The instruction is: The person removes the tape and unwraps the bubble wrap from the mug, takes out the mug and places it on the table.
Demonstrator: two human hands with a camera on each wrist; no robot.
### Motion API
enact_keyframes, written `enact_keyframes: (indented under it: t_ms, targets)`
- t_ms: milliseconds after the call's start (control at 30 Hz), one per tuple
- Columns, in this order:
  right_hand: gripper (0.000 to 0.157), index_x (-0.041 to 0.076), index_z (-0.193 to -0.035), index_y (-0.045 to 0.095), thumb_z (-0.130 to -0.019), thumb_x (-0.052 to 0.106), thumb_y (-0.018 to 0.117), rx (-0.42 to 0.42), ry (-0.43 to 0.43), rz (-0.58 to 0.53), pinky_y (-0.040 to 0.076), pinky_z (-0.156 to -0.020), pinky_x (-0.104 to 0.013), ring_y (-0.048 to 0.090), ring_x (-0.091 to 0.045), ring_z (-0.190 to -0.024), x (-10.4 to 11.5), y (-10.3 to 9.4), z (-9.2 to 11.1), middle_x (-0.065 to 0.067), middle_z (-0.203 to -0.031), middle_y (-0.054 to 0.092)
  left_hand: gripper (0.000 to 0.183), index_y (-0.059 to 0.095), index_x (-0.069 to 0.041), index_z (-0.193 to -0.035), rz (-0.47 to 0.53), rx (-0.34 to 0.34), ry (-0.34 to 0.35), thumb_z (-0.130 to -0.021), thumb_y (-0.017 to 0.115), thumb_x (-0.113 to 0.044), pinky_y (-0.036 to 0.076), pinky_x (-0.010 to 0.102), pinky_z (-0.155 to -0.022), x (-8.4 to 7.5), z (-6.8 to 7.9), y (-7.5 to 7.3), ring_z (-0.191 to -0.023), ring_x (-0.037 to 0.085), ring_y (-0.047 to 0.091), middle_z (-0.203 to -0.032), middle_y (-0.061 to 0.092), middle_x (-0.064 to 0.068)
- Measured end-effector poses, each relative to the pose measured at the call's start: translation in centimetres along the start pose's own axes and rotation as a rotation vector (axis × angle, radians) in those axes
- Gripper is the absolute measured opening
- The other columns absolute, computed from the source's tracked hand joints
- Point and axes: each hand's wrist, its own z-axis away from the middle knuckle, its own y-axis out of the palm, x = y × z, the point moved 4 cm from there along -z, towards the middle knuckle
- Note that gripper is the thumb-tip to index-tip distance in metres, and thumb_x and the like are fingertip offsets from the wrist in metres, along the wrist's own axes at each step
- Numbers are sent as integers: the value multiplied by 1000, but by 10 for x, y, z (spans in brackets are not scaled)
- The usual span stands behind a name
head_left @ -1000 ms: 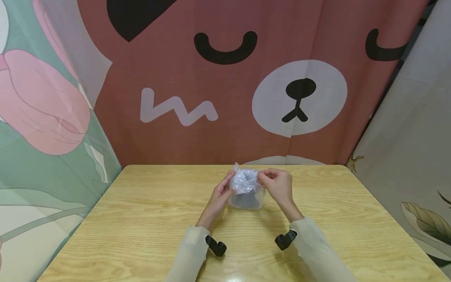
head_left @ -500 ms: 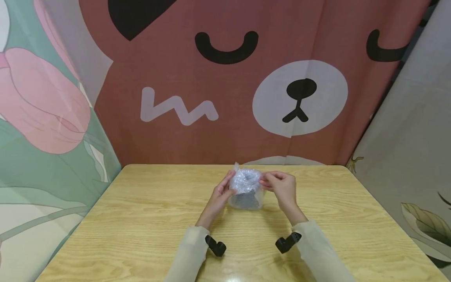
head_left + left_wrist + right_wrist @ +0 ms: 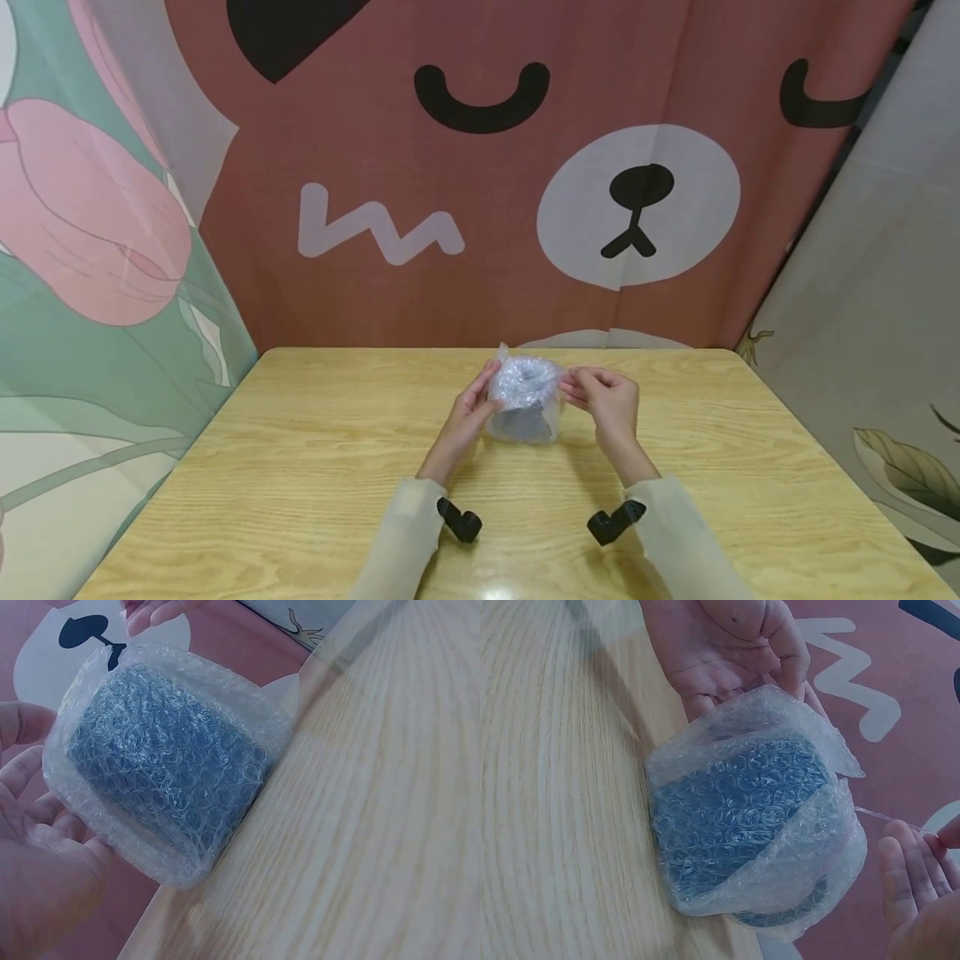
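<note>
A bubble-wrapped dark blue object (image 3: 522,400) stands on the table near its back edge. Its kind is hidden by the wrap, though a curved dark edge shows low down in the right wrist view. My left hand (image 3: 467,419) holds the package at its left side, with the thumb at the front. To the right of it, my right hand (image 3: 609,406) pinches the end of a thin clear strip (image 3: 891,818) between thumb and forefinger. That strip runs taut from the bubble wrap (image 3: 172,757) to the fingertips.
The wooden table (image 3: 315,467) spreads out around the package. A curtain with a bear print (image 3: 480,208) hangs directly behind the table's back edge. More patterned curtains flank the left and right. A black wrist camera (image 3: 459,521) is worn on each sleeve.
My right hand has drawn away from the package to the right, and a strip now stretches between them. The left hand and the package have stayed in place.
</note>
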Motion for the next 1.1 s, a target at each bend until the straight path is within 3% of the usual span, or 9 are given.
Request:
enact_keyframes:
  t_ms: [333, 533, 767, 967, 1100]
  targets:
    - [29, -16, -109, 62, -94, 8, 62, -32, 32, -35, 58, -71, -33, 72, -19, -75, -6, -8, 3, -10, -82, 72, 59, 33, -3, -150, 9, 17, 17, -94, 49, 7, 23, 31, -113, 0, 0, 1, -145, 21, 15, -161, 11, 6]
    - [17, -9, -98, 68, -93, 7, 63, -34, 54, -88, 58, -71, -34, 72, -21, -75, -9, -11, 3, -10, -79, 72, 59, 30, -5, -152, 7, 25, -10, -97, 48, 7, 22, 30, -114, -1, 0, 1, -145, 19, 11, -161, 8, 3]
    - [18, -13, -99, 66, -94, 3, 59, 1, 69, -152, 58, -70, -33, 72, -21, -74, -11, -11, 4, -11, -78, 71, 59, 27, -3, -152, 10, 31, -9, -97, 47, 7, 20, 33, -115, -1, 0, 1, -146, 21, 8, -161, 5, 6]
    - [15, -2, -89, 71, -94, 2, 57, 17, 98, -204, 58, -71, -34, 72, -22, -74, -10, -10, 5, -11, -78, 72, 58, 31, -5, -151, 15, 21, -11, -96, 48, 7, 22, 30, -114, 0, 0, 0, -145, 18, 12, -161, 10, 4]
    - [16, -8, -95, 68, -95, 2, 56, 26, 100, -223, 58, -73, -35, 72, -23, -75, -9, -10, 5, -12, -79, 72, 58, 31, -3, -151, 16, 17, -1, -96, 48, 7, 21, 32, -114, 0, 0, 0, -145, 21, 11, -161, 10, 7]
